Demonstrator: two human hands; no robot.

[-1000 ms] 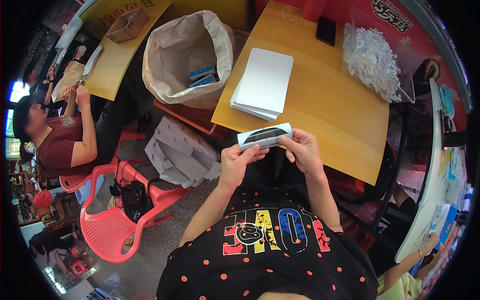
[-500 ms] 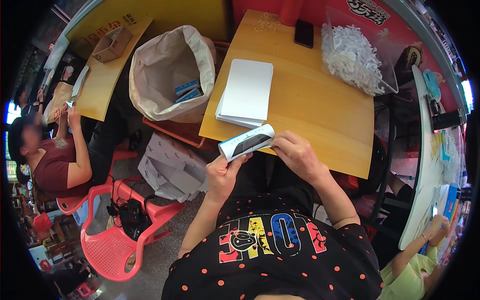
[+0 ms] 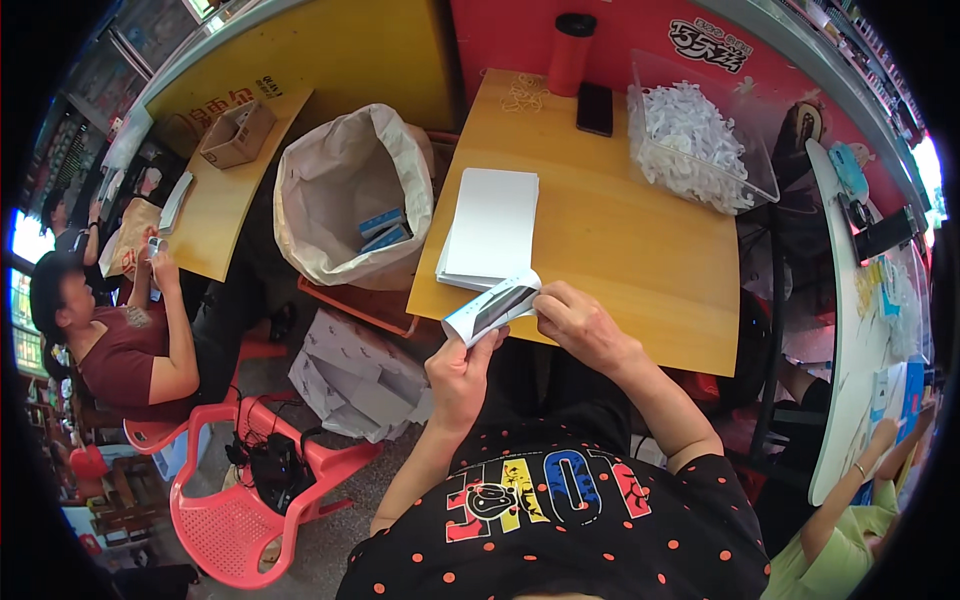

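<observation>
A printed sheet of paper (image 3: 492, 309), white with blue and dark print, is curled over between my two hands at the table's near edge. My left hand (image 3: 463, 372) pinches it from below with thumb and fingers. At its right end, my right hand (image 3: 585, 325) grips the sheet's edge with closed fingers. Just beyond lies a stack of white sheets (image 3: 492, 222), its edges slightly uneven. The stack rests on the yellow wooden table (image 3: 630, 270).
A clear bin of white strips (image 3: 695, 140), a dark phone (image 3: 594, 108), a red tumbler (image 3: 570, 55) and rubber bands (image 3: 524, 94) sit at the back. Left stands a white sack (image 3: 300, 215) holding blue folded pieces. A red chair (image 3: 235, 530) and a seated person (image 3: 120, 350) are further left.
The view has tilted up, so the table sits lower in the picture. The sheet is curled over more steeply, and both hands keep hold of it.
</observation>
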